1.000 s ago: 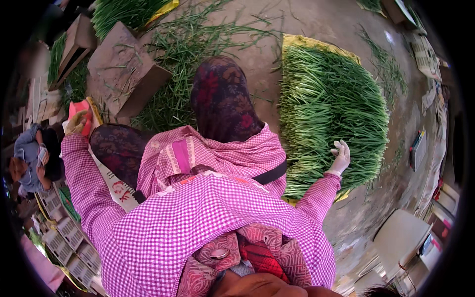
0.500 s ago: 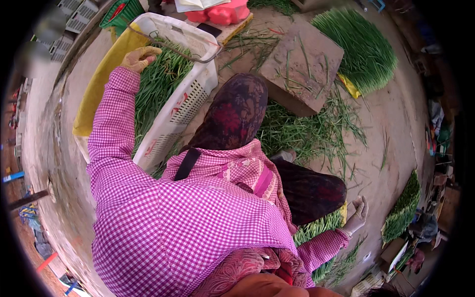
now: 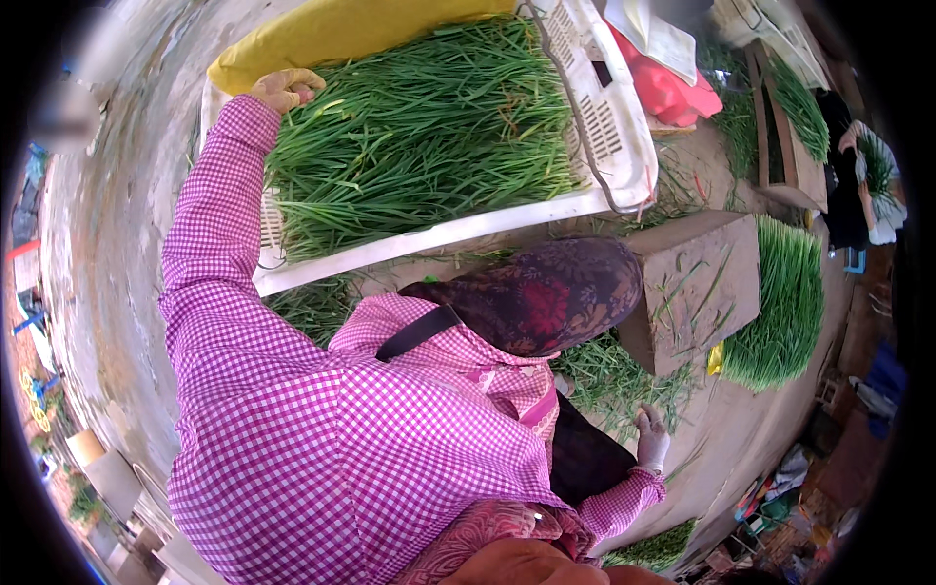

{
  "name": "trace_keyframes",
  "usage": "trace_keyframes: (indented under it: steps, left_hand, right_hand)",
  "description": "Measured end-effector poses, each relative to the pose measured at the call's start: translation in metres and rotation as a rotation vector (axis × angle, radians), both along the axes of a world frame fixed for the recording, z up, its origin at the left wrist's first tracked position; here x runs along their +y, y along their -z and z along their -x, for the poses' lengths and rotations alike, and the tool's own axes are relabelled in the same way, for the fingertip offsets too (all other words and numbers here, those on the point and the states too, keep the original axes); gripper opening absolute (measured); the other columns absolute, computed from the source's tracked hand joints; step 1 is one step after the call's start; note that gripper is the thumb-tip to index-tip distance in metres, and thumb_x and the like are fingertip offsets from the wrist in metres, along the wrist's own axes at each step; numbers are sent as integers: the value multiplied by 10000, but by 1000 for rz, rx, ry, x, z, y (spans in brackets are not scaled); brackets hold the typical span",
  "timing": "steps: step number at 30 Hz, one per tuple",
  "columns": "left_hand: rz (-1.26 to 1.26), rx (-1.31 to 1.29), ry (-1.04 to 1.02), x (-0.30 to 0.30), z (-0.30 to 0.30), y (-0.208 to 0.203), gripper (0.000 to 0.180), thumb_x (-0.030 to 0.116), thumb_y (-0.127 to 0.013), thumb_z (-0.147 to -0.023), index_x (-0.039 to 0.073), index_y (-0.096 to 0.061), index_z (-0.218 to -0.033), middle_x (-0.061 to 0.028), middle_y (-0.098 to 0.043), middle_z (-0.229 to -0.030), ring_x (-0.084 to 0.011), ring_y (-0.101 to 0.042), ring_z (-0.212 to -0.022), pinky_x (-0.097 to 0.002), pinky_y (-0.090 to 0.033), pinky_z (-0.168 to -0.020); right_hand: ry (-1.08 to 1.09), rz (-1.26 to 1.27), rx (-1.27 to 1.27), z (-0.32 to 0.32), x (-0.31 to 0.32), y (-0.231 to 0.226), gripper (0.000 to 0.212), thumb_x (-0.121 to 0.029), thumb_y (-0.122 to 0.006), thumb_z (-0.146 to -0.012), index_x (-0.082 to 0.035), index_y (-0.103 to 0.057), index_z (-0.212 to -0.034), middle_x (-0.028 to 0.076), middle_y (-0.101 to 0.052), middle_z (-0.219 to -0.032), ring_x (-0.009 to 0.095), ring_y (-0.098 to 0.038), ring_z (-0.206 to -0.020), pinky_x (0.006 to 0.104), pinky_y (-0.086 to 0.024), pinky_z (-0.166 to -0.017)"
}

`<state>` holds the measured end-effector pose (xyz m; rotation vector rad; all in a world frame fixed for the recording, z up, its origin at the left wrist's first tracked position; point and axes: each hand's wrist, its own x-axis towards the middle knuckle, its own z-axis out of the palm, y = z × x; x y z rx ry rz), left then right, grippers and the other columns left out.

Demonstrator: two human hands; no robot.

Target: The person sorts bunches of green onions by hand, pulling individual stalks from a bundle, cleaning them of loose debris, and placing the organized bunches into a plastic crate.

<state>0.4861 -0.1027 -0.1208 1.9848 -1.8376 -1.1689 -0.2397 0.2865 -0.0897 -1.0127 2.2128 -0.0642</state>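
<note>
A white plastic crate (image 3: pixel 429 230) with slotted walls holds long, grass-like green leaves resembling chives (image 3: pixel 419 136). At its far left corner is my left hand (image 3: pixel 286 90) in a pale yellowish glove, fingers curled together over the leaves, beside a yellow sheet (image 3: pixel 361 41) draped on the far rim. Whatever those fingers hold is hidden. My right hand (image 3: pixel 652 444), in a whitish glove, hovers near the floor at the lower right. Its fingers point up, slightly bent and apart, with nothing seen in them.
A square block (image 3: pixel 697 288) with loose leaves on top stands right of my knee. Beyond it lies a big green bundle (image 3: pixel 775 307). Scattered leaves (image 3: pixel 624 375) cover the floor by my legs. A red object (image 3: pixel 668 83) sits past the crate, with another person (image 3: pixel 863 166) farther right.
My view has turned left, so the crate shows more fully and the block appears lower and farther right. My left hand stays at the crate; my right-hand fingers look more bent.
</note>
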Motion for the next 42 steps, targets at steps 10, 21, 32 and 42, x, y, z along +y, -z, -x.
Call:
trace_keyframes:
  steps: [10,21,32,42]
  left_hand:
    - [-319,-162,332,53,8,31,461,243,-679,-810,89,-545,-1224,-95,-602,-1057,-208,-570,-959,-353,-469,-862]
    - [-528,-890,736,152,80,74,1134,381,-781,-682,-17,-51,-1453,-182,-480,-1178,-269,-516,-1037,-373,-435,-846]
    - [-546,-732,606,140,85,68,1117,286,-782,-644,22,-67,-1460,-220,-487,-1174,-316,-538,-1053,-373,-457,-877]
    - [-570,-414,247,92,42,32,914,138,-744,-624,58,-261,-1396,-213,-606,-1107,-356,-593,-1009,-375,-480,-881]
  right_hand:
    - [-174,-186,60,44,-12,38,281,-236,-492,-929,-76,-607,-1129,103,-674,-918,179,-672,-775,301,-498,-706]
    - [-247,-314,114,45,-30,49,314,-298,-466,-900,-161,-626,-1134,92,-687,-876,255,-658,-847,360,-489,-768]
    - [-324,-348,181,41,-32,57,332,-387,-478,-902,-188,-633,-1118,94,-689,-872,262,-654,-816,376,-492,-726]
    - [-331,-359,152,45,-36,62,327,-376,-487,-907,-175,-626,-1123,96,-691,-875,252,-657,-804,359,-492,-717]
